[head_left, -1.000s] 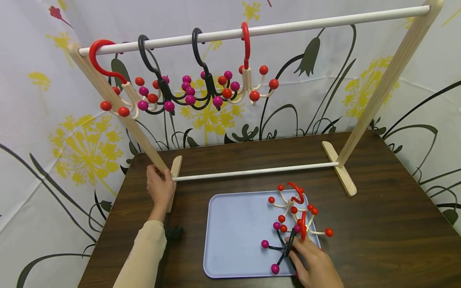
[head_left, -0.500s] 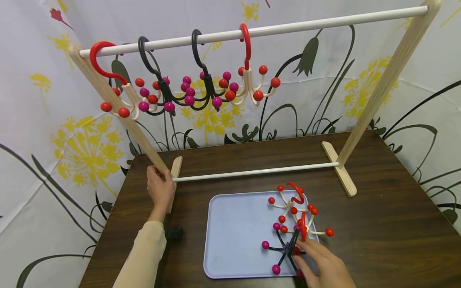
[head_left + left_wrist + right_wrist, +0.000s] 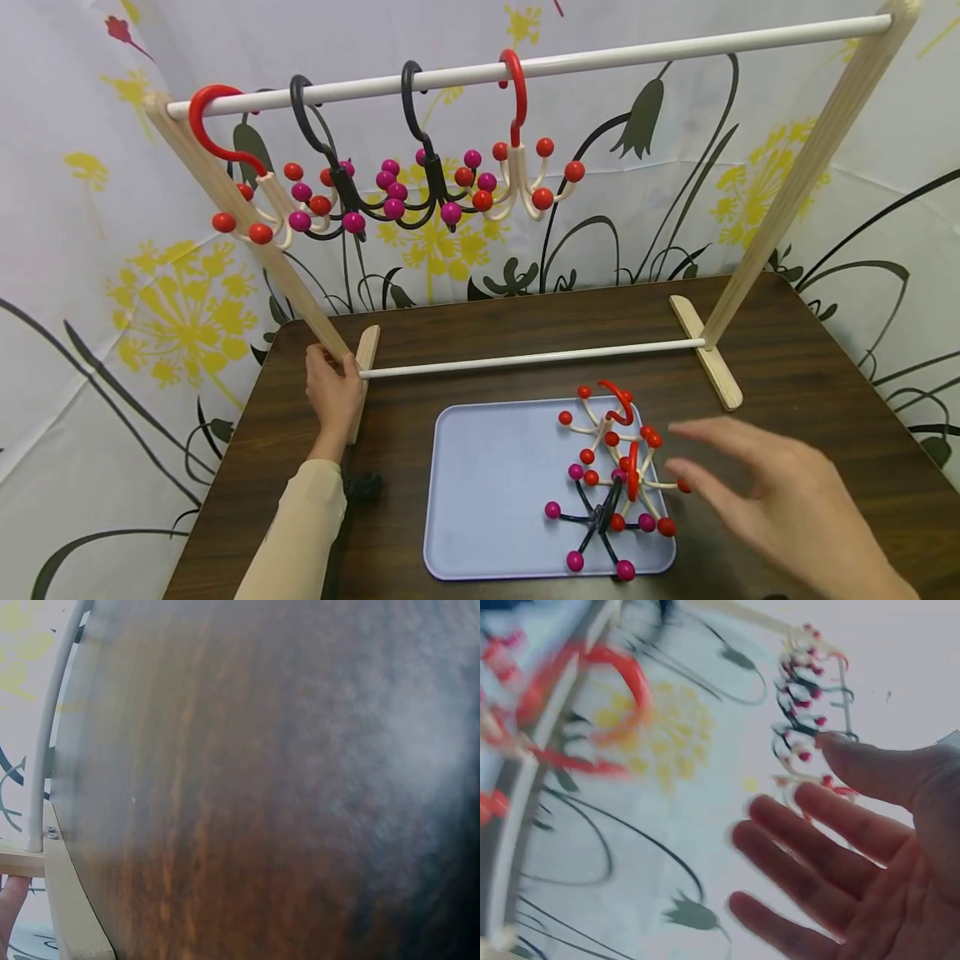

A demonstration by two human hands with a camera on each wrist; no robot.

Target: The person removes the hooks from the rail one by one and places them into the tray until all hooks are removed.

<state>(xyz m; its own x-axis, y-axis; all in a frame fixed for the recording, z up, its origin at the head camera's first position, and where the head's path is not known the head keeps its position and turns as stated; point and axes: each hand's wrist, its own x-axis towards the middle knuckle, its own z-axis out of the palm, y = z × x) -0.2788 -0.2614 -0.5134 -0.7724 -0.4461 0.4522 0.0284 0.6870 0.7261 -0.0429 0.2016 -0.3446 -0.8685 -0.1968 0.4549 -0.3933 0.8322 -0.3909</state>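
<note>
At the right end of the tray (image 3: 480, 492), three hangers lie close together, just left of the right hand (image 3: 780, 492). One white hanger (image 3: 603, 423) with a red hook is at the far right corner; a second white hanger (image 3: 633, 472) tangles with it and reaches past the right edge. Toward the near right corner sits the black hanger (image 3: 597, 518), a pink ball over the near edge. The right hand is spread, thumb well apart from the fingers, and grips nothing; its thumb tip overlaps a red ball of the second white hanger, and whether they touch I cannot tell. The left hand (image 3: 334, 392) grips the left post (image 3: 292, 287) of the rack low down, by the left foot (image 3: 367, 346), at the table's left side. Four more hangers hang toward the left of the top rod (image 3: 675, 51): red hook (image 3: 197, 125), two black, red hook (image 3: 516, 96). Between tray and curtain (image 3: 892, 108), the lower rod (image 3: 532, 360) runs across to the right foot (image 3: 707, 354).
</note>
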